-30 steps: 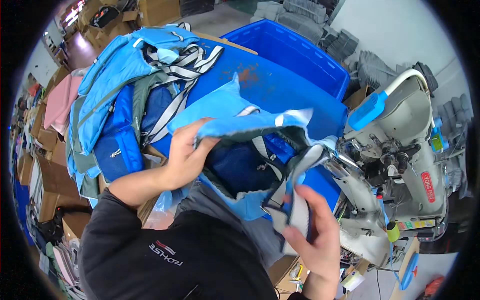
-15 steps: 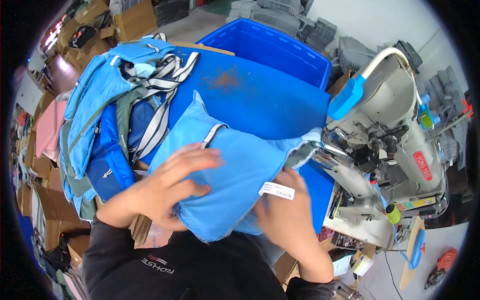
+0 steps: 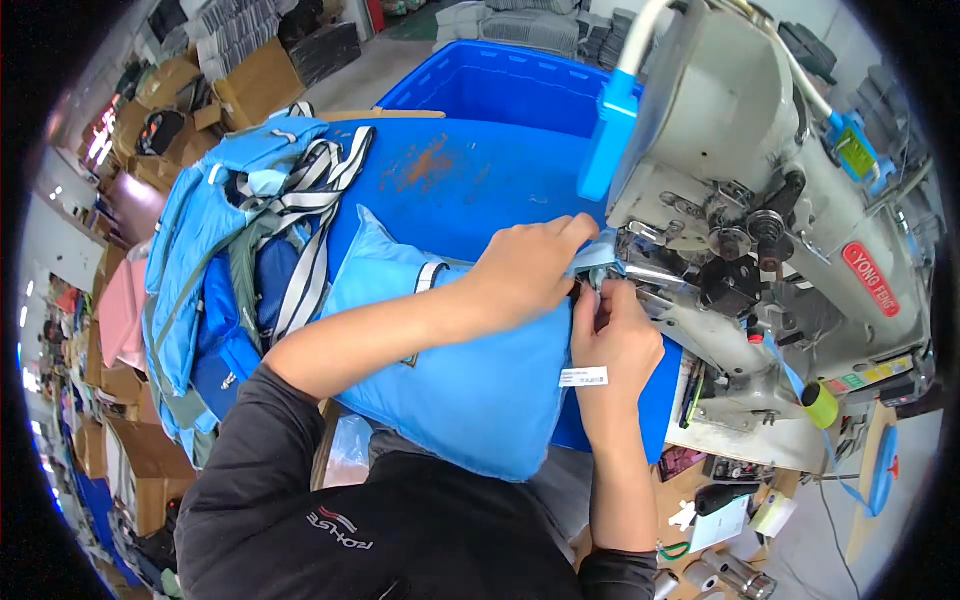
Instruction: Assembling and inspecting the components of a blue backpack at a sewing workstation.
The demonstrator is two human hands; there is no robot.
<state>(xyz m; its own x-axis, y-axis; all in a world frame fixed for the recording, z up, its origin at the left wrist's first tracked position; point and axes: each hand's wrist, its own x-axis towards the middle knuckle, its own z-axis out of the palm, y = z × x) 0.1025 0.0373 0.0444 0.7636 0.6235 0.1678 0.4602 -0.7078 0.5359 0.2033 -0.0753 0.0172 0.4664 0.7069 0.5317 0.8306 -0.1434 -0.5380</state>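
A light blue fabric bag piece [image 3: 460, 400] lies across the front of the blue table and over my lap. Its far right corner reaches the sewing machine [image 3: 690, 130]. My left hand [image 3: 525, 270] crosses over the piece, its fingers closed on the edge close to the machine's narrow arm. Just below it, my right hand [image 3: 617, 335] pinches the same edge from the right. The fingertips of both hands partly hide the cloth they hold. A white label [image 3: 583, 377] hangs by my right wrist. A black-and-white webbing loop [image 3: 428, 276] shows beside my left forearm.
Light blue bags [image 3: 185, 270] with striped straps [image 3: 318, 230] are heaped on the left of the blue table [image 3: 480, 180]. Behind it stands a blue bin [image 3: 450, 90]. A blue tape reel [image 3: 884, 470] sits at the lower right, and cardboard boxes [image 3: 260, 85] are stacked at the far left.
My left hand moved from the piece's left side to its right corner. My right hand moved up beside it. Both have closed on the edge, and the machine appears larger and nearer.
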